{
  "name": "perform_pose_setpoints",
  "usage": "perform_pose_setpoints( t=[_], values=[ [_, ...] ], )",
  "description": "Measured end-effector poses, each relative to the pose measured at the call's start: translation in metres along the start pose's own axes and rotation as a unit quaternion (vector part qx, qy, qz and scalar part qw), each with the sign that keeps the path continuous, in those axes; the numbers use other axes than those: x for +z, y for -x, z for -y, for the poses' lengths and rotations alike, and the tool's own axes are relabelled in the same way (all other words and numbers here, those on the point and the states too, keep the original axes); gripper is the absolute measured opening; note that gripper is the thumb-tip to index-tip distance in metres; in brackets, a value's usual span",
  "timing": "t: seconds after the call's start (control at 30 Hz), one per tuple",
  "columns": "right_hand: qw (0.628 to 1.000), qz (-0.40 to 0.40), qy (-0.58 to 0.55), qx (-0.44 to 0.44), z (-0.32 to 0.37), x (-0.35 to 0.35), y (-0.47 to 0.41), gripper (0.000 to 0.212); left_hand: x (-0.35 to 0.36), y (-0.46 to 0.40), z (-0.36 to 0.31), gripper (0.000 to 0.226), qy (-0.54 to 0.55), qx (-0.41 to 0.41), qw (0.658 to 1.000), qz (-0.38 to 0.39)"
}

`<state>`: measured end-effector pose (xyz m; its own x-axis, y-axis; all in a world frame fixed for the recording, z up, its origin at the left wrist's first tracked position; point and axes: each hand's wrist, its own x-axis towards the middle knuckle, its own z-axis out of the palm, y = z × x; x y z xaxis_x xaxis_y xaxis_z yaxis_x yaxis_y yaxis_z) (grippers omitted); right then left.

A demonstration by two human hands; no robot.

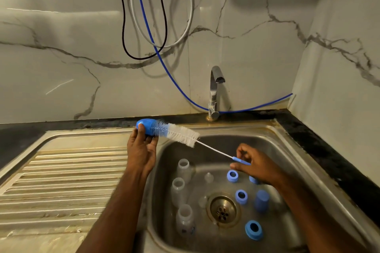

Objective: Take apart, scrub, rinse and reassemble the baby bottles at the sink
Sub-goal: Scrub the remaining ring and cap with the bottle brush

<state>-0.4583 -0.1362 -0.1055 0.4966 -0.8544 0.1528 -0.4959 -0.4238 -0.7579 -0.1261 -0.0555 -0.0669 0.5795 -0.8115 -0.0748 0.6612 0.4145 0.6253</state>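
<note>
The left hand (141, 150) holds a blue bottle cap (145, 126) above the sink's far-left rim, fingers curled round it. The right hand (254, 165) pinches the blue handle of the bottle brush (183, 134), whose tip is pushed into the cap. In the sink (287, 150) lie three clear bottles (185, 170), clear teats (208, 177), blue collar rings (253, 229) and another cap (261, 200), all apart; the tap (214, 90) shows no water running.

Judgement: the cap is light, rigid and probably slippery when wet, so a grip round its outer wall suits. The brush's thin wire stem looks likely to flex; hold it at the handle.
</note>
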Motion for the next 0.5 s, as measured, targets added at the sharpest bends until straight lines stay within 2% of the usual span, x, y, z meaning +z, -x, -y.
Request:
perform_pose_setpoints(
  t=[0.1, 0.17, 0.2, 0.27, 0.33, 0.37, 0.4, 0.5],
  values=[
    [0.994, -0.085, 0.034, -0.059, -0.004, -0.003, -0.006, 0.025, -0.002, -0.001, -0.001, 0.032, -0.021, 0.016, 1.000, -0.017],
    [0.992, -0.098, -0.005, -0.075, -0.002, -0.006, -0.008, 0.018, -0.001, 0.000, -0.003, 0.033, -0.034, 0.030, 0.999, -0.024],
    [0.993, -0.093, -0.027, -0.066, 0.001, -0.007, -0.007, 0.027, -0.002, 0.000, -0.004, 0.038, -0.042, 0.038, 0.998, -0.024],
    [0.999, -0.002, -0.040, -0.013, 0.015, -0.009, 0.002, 0.044, -0.004, -0.002, -0.005, 0.044, -0.058, 0.049, 0.997, -0.020],
    [0.988, 0.137, -0.054, 0.050, 0.027, -0.008, 0.010, 0.039, -0.005, -0.006, -0.008, 0.045, -0.071, 0.050, 0.996, -0.004],
    [0.982, 0.166, -0.060, 0.067, 0.028, -0.006, 0.012, 0.039, -0.006, -0.007, -0.009, 0.044, -0.073, 0.045, 0.996, 0.005],
    [0.983, 0.158, -0.065, 0.072, 0.026, -0.005, 0.013, 0.037, -0.006, -0.007, -0.009, 0.044, -0.070, 0.039, 0.997, 0.010],
    [0.998, 0.029, -0.042, 0.045, 0.014, -0.003, 0.005, 0.026, -0.004, -0.003, -0.007, 0.044, -0.072, 0.040, 0.997, 0.008]
  ],
)
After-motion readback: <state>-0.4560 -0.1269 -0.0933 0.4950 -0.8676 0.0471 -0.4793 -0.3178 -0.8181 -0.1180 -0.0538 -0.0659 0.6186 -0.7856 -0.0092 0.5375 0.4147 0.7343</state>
